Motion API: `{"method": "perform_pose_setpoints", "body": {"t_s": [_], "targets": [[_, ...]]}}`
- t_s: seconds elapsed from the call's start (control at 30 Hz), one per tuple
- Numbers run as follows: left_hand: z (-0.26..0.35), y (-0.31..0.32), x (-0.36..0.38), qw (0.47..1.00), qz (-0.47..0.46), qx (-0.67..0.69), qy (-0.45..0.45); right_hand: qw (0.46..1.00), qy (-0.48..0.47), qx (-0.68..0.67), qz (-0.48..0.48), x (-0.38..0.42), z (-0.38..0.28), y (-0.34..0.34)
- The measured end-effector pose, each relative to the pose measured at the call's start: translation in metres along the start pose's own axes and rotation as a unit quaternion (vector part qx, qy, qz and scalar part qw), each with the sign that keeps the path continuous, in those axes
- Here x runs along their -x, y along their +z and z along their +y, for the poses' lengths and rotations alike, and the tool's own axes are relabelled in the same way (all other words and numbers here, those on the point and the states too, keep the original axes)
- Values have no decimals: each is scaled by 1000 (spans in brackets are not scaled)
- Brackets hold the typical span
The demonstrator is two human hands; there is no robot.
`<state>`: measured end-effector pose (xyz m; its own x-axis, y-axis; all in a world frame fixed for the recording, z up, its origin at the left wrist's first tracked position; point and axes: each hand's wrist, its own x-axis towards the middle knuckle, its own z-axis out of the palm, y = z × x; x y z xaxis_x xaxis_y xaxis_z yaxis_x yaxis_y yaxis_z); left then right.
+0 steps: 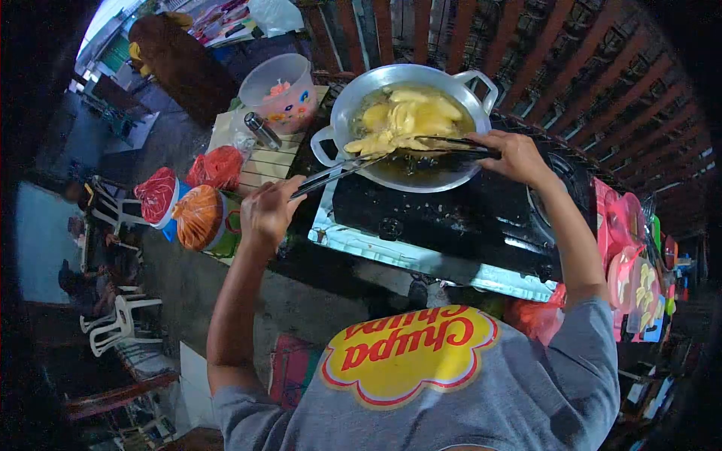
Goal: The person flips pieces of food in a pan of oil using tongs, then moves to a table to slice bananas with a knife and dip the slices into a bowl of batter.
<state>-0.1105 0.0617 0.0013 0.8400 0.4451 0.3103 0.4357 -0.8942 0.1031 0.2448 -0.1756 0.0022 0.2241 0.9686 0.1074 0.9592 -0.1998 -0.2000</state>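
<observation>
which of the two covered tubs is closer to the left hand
The orange-topped tub: it sits nearer the left hand, while the red-topped tub is farther off.

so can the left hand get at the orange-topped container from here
Probably yes: the left hand is near the orange-topped container, with nothing visible between them. It grips a metal utensil, though, so it would likely need to let go first.

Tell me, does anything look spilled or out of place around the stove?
Slightly: pale specks are scattered over the black stove, in front of the pan. They look like spilled bits, possibly food.
</observation>
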Motion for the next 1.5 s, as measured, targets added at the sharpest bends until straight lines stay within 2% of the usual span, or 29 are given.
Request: {"method": "perform_pose_setpoints", "body": {"t_s": [0.1,0.2,0.27,0.4,0.47,0.53,0.63,0.77,0.83,0.9,1.0,1.03,1.17,1.27,1.5], "targets": [[-7,4,1,1000,8,7,0,1000,-1,-20,-3,-4,8,0],[-17,6,3,996,50,55,43,998,0,-51,-21,-6,17,-4],[-17,0,2,1000,19,14,13,998,-10,-67,-8,-7,20,-7],[-18,-8,2,999,15,38,17,997,-10,-81,-18,-10,24,-13],[-17,-11,1,1000,14,8,25,997,12,-71,-32,-11,30,-13],[-16,-17,0,1000,-2,10,16,995,-17,-90,-32,-12,33,-15],[-18,-17,0,1000,-19,11,7,994,-9,-105,-40,-12,36,-16],[-10,-18,-1,999,-21,23,10,997,-32,-64,-17,-9,32,-13],[-1,-16,1,1000,-12,11,21,999,14,-29,-39,-7,19,-15],[8,-13,-1,999,-19,-24,36,999,5,-35,-26,-4,20,-12],[19,-3,-7,1000,-7,-8,19,999,-12,-35,-7,0,21,-8],[27,-3,-11,999,-29,-19,-11,999,-18,-29,0,2,20,-7],[46,-2,-28,993,-92,-71,-31,1000,-22,-7,0,9,17,-8],[48,5,-32,996,-47,-80,18,1000,-29,0,10,15,17,-7],[47,9,-40,996,-64,-69,6,1000,-1,-25,12,25,24,-3]]}}
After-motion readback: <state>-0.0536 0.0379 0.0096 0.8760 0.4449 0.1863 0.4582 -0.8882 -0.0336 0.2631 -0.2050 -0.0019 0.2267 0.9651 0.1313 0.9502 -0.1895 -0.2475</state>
